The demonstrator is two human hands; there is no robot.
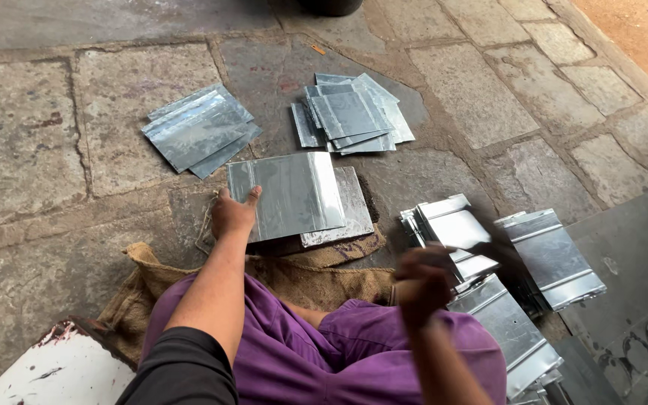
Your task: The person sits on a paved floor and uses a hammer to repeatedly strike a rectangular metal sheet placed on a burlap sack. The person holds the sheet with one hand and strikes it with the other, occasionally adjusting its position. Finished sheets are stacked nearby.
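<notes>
My left hand [232,212] grips the left edge of a shiny rectangular metal sheet [290,193], which lies on a flat metal block [354,206] in front of my knees. My right hand [423,283] is blurred and closed around a dark handle; the tool's head [500,259] is smeared by motion, so its kind is unclear. It hovers over a heap of folded metal sheets [489,255] at my right. Purple cloth covers my legs [339,345].
Two more stacks of cut metal sheets lie on the stone paving, one at the left [200,129] and one farther back at the centre [350,112]. A burlap sack [309,274] lies under the block. A white painted object [61,371] sits at the lower left.
</notes>
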